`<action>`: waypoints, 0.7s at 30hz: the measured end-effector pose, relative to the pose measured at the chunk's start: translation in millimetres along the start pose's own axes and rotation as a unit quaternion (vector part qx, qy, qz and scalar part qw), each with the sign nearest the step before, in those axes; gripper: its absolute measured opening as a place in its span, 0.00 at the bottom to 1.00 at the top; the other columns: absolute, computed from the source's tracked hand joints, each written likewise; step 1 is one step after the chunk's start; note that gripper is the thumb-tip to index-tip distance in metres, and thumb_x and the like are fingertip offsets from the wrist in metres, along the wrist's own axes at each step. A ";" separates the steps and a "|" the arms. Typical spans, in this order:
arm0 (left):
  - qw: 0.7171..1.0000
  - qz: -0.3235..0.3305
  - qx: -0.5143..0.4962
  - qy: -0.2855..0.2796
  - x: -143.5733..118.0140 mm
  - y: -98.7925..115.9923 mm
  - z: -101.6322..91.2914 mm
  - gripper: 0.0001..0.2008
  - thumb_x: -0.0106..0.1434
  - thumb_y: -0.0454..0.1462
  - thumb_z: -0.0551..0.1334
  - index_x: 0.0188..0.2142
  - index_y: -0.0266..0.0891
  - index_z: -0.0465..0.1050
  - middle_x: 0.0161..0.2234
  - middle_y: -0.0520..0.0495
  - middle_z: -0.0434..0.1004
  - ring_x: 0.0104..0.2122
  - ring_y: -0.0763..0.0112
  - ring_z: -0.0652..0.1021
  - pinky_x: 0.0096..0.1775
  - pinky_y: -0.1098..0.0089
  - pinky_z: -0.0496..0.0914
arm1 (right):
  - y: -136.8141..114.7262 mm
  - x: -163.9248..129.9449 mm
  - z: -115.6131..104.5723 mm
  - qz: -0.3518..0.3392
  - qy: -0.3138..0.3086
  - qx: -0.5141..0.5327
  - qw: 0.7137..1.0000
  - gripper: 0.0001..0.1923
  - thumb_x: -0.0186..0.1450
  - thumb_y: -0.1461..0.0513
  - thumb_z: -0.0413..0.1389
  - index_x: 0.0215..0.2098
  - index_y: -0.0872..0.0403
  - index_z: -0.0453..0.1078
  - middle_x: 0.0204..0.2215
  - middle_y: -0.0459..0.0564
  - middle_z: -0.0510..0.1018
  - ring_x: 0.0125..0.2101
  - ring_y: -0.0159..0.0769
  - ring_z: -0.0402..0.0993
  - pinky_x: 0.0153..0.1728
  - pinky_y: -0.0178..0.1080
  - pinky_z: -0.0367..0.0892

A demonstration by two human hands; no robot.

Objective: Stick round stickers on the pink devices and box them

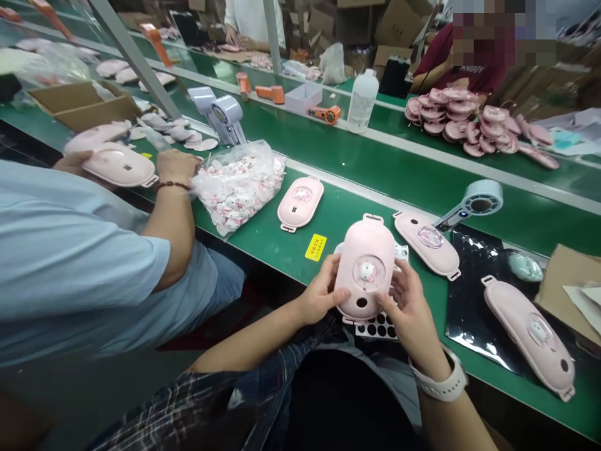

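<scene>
A pink oval plastic shell [347, 250] is held up in front of me, its face towards me. It has strap loops at both ends, a white cat-face ornament [367, 272] in a round recess and a black dot below that. My left hand [326, 291] grips its left edge, thumb on the front. My right hand [407, 304] holds the right edge, its thumb near the black dot. Behind and under the shell shows a white sheet of round black stickers [378, 328], mostly hidden. A second pink shell [300, 210] lies on the bench to the left, beside a yellow label [315, 247].
Right lie two more pink shells [427, 244] [526, 332], a light-blue handheld fan [481, 197], black plastic film [474, 313] and cardboard [570, 288]. Left, a co-worker's arm [173, 232] is near a bag of cat-face pieces [239, 185]. A bottle [362, 100] stands behind.
</scene>
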State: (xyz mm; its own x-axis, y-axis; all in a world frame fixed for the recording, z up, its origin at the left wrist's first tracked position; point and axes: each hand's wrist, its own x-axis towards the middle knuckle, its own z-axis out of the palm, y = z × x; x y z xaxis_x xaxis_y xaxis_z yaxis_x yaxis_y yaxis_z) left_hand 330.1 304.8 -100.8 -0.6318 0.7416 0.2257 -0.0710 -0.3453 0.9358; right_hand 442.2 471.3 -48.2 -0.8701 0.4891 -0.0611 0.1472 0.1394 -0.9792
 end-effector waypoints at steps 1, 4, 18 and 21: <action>0.999 -0.003 0.019 -0.025 -0.5 4.1 0.9 0.36 0.65 0.51 0.68 0.66 0.44 0.56 0.58 0.35 0.73 0.57 0.49 0.77 0.56 0.51 0.73 | 0.7 -1.4 -1.1 0.012 -0.017 0.035 0.999 0.39 0.64 0.47 0.67 0.66 0.49 0.57 0.55 0.59 0.77 0.53 0.48 0.77 0.51 0.50 0.75; 0.986 0.001 0.139 -0.091 5.9 24.3 -2.6 0.34 0.65 0.51 0.68 0.66 0.46 0.62 0.58 0.36 0.74 0.54 0.52 0.79 0.52 0.55 0.76 | 1.3 -6.2 -7.4 0.027 -0.010 0.109 0.994 0.34 0.63 0.49 0.69 0.60 0.49 0.63 0.49 0.56 0.82 0.48 0.47 0.81 0.49 0.48 0.77; 0.716 -0.139 0.616 0.298 106.4 66.0 -134.8 0.25 0.65 0.47 0.59 0.55 0.30 0.67 0.55 0.32 0.75 0.56 0.42 0.75 0.59 0.46 0.70 | 26.7 -95.5 -140.1 0.051 0.136 0.299 0.943 0.28 0.56 0.47 0.72 0.51 0.50 0.81 0.44 0.59 0.85 0.37 0.50 0.83 0.39 0.47 0.78; 0.667 -0.190 0.651 0.308 107.6 76.3 -117.4 0.28 0.66 0.50 0.59 0.60 0.38 0.63 0.55 0.40 0.77 0.54 0.45 0.78 0.52 0.46 0.76 | 57.4 -154.9 -197.0 0.078 0.185 0.276 0.940 0.32 0.50 0.47 0.75 0.50 0.50 0.82 0.43 0.59 0.86 0.36 0.50 0.83 0.37 0.46 0.78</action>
State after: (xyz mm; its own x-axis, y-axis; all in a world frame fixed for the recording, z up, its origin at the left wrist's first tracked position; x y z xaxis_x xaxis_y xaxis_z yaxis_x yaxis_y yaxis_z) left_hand 166.1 290.7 -36.9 -0.9850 0.1170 0.1270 0.1606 0.8905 0.4257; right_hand 678.0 573.2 -56.9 -0.6198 0.7468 -0.2413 -0.0950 -0.3765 -0.9215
